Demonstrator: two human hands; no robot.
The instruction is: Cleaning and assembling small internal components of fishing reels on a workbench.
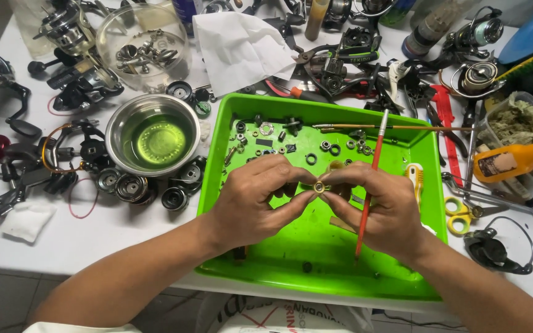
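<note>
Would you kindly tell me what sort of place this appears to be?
Probably a hobby repair bench for fishing reels: dismantled reels crowd the white table, a green tray holds small parts, and both hands pinch a small brass ring.

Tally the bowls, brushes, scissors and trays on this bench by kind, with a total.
Green tray: 1
Steel bowl of greenish liquid: 1
Clear bowl of metal parts: 1
Red-handled brush lying in the tray: 1
Brown-handled brush laid across the tray: 1
Yellow-handled scissors: 1
Total: 6
</note>
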